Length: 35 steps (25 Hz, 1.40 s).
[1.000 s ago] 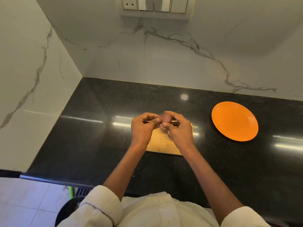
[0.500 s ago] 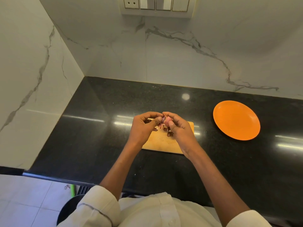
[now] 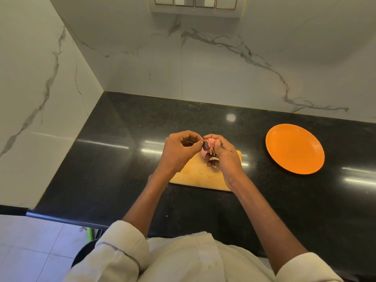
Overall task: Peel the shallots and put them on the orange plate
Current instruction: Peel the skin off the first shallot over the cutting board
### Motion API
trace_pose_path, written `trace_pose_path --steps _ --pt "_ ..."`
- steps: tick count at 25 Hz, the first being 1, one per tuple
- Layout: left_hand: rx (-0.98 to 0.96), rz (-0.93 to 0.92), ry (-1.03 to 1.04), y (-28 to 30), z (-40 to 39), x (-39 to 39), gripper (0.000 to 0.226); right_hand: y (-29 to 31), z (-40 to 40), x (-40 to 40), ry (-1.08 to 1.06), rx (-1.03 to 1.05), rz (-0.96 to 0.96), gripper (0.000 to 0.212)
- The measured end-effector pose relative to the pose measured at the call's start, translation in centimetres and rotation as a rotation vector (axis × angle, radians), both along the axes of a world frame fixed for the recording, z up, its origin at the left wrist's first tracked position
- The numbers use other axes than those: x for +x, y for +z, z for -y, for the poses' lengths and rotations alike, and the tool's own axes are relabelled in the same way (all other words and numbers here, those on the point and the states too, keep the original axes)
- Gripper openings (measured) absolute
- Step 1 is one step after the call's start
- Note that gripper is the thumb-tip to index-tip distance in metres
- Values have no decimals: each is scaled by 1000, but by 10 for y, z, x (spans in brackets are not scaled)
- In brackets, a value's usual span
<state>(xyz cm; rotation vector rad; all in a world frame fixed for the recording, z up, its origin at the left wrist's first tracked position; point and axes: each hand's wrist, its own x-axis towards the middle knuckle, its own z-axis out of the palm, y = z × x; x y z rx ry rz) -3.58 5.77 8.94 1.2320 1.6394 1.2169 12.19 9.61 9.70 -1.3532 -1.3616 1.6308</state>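
Pink shallot (image 3: 209, 146): held between both hands above the board (image 3: 195, 176).
Left hand (image 3: 179, 151): pinches loose dark skin (image 3: 205, 146).
Right hand (image 3: 225, 157): grips the shallot.
Plate (image 3: 295, 148): right, well apart.

The black stone countertop (image 3: 101, 159) is polished and mirror-glossy. The cutting board (image 3: 195, 176) looks like matt pale wood. The walls (image 3: 142, 68) are smooth veined marble.

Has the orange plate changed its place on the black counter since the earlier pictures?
No. The orange plate lies at the same spot, right of the wooden board and near the marble wall; only the camera shifted slightly.
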Motion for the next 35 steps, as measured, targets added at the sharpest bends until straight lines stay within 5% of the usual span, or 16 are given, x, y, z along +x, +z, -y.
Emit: trace_pose_path --steps 8,11,21,32,35 --pt "-6 -117 55 0 -15 5 4 -11 -19 1 116 306 215 31" --pt "-33 -40 36 3 -22 8 7 -6 -21 4 94 207 91 28" --pt "-412 1073 378 15 -21 36 12 -12 -12 2 -34 305 -108 19" --pt "-232 649 295 21 -9 44 15 -10 -5 1 -123 160 -181 19" --pt "-321 760 345 21 -6 42 11 -12 -1 1 -125 181 -144 20"
